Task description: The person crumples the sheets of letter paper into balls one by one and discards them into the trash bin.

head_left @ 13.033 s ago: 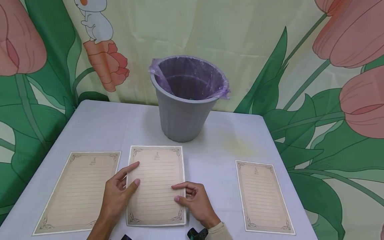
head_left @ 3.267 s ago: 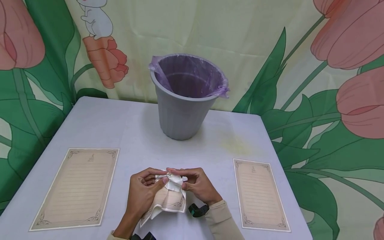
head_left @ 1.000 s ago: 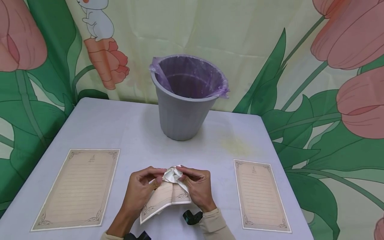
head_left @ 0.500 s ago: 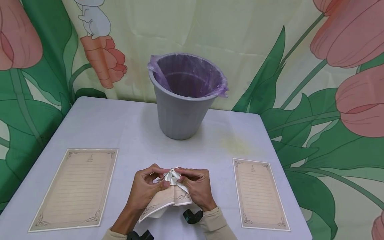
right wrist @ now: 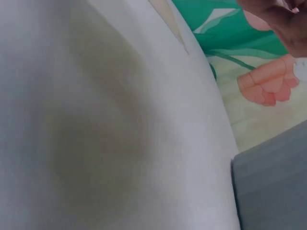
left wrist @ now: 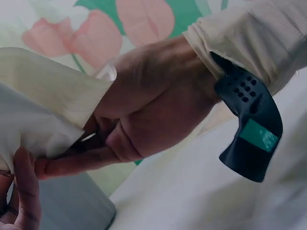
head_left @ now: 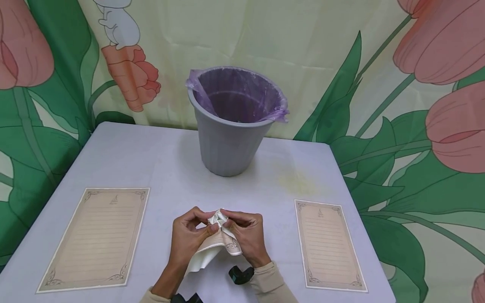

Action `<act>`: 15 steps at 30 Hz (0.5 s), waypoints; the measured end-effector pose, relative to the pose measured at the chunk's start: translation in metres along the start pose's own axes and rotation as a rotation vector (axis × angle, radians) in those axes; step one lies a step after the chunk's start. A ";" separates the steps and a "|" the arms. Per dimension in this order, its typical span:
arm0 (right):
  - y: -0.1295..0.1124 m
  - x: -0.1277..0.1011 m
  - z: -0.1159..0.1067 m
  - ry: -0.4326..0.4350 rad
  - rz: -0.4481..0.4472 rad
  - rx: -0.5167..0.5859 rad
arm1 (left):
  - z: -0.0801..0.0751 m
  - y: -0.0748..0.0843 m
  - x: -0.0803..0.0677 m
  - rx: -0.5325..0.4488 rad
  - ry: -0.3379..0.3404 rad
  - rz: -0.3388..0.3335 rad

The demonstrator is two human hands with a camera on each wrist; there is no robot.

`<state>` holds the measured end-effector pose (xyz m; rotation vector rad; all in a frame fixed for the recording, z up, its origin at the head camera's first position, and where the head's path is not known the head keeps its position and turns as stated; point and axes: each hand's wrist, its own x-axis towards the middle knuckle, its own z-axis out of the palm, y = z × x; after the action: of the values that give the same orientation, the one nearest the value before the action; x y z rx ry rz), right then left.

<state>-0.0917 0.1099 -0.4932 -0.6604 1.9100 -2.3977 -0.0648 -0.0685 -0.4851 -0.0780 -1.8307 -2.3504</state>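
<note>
A sheet of bordered, lined letter paper (head_left: 204,254) is held up over the front of the table, its top scrunched into a pale bunch. My left hand (head_left: 185,242) pinches that bunch from the left between thumb and fingers. From the other side my right hand (head_left: 251,239) pinches it too, close to the left fingertips. Below the hands the lower part of the sheet hangs loose and bent, its plain back showing. The left wrist view shows the paper (left wrist: 48,96) spread before my right hand (left wrist: 158,100). In the right wrist view, part of a hand (right wrist: 288,26) appears at the top corner.
One flat sheet of the same paper (head_left: 94,240) lies on the left of the white-covered table (head_left: 159,168), another flat sheet (head_left: 329,246) on the right. Behind the hands stands a grey bin (head_left: 231,147) with a purple liner (head_left: 242,101). A printed curtain (head_left: 303,42) hangs behind.
Over the last second the hands have drawn closer together. The paper's top is bunched tighter, and its lower left part has turned so the plain back shows. Earlier, the sheet lay flat between the hands.
</note>
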 end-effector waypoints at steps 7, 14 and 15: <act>-0.001 0.003 0.001 -0.002 -0.017 -0.054 | 0.003 0.002 -0.004 0.083 0.002 -0.038; -0.006 0.006 0.000 -0.022 -0.011 -0.108 | 0.003 0.001 -0.004 0.120 -0.015 0.007; -0.007 0.006 0.000 -0.020 -0.004 -0.114 | 0.003 0.001 -0.004 0.127 -0.007 0.012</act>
<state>-0.0956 0.1100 -0.4852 -0.6907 2.0516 -2.2892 -0.0611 -0.0654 -0.4839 -0.0819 -1.9722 -2.2223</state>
